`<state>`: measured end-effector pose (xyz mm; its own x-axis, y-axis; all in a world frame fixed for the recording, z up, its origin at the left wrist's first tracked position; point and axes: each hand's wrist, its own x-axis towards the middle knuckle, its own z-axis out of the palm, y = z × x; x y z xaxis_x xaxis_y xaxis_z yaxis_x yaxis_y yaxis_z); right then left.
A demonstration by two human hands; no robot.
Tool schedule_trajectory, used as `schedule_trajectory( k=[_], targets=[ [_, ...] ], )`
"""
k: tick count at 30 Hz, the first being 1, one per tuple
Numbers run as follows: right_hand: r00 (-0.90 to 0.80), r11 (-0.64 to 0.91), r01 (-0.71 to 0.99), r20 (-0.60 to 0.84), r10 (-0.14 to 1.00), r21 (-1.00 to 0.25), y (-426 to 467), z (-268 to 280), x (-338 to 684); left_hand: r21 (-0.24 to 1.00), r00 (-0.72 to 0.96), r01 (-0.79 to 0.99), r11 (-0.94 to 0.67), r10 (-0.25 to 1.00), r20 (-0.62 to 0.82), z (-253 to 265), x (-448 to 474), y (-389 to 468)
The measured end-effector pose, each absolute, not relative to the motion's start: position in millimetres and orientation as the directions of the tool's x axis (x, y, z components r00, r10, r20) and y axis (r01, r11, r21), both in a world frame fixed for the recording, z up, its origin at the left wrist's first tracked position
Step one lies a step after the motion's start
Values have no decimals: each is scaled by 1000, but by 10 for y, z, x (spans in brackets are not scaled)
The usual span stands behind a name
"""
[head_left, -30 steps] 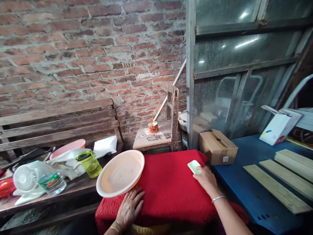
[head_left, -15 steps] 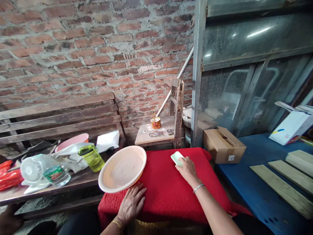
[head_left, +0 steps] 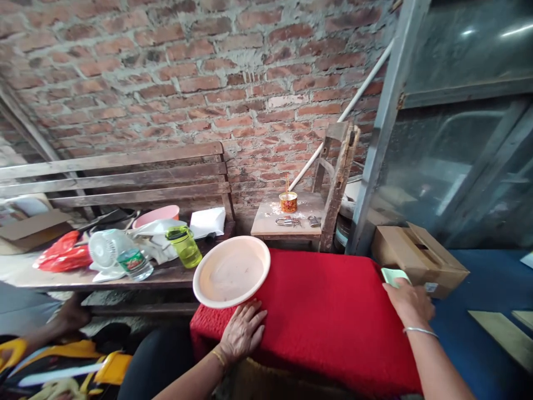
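Observation:
A red cloth (head_left: 325,311) covers the low table in front of me. My left hand (head_left: 244,330) lies flat on it with fingers apart, close to the near rim of a pale plastic basin (head_left: 233,272). At the table's right edge, my right hand (head_left: 410,303) grips a pale green, flat rectangular object (head_left: 395,275) with rounded corners, partly hidden by the fingers. Its kind does not show. Just behind this hand is a cardboard box (head_left: 416,253).
On the wooden bench (head_left: 175,194) are a green bottle (head_left: 184,245), a water bottle (head_left: 134,263), a small fan (head_left: 104,249) and a red bag (head_left: 64,254). A chair (head_left: 266,219) holds a tin (head_left: 288,202) and padlocks. Boards (head_left: 502,336) rest on the blue table (head_left: 462,294).
My right hand has carried the pale green object rightward across the cloth to the table's edge beside the box. My left hand stays flat near the basin. The view has turned left.

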<state>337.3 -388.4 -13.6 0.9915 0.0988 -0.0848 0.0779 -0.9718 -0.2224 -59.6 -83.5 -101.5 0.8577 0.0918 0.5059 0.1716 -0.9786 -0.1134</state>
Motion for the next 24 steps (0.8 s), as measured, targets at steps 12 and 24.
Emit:
schedule_trajectory(
  k=[12,24],
  targets=[
    [672,-563,668,71,737,-487,-2036,-350,1379,-48,857,179,-983,132,499,-933,-571,-867],
    [979,-945,192,-16,203,-265,-3770,-254,2719,25,793,213,-977,187,579,-1183,-496,-898]
  ],
)
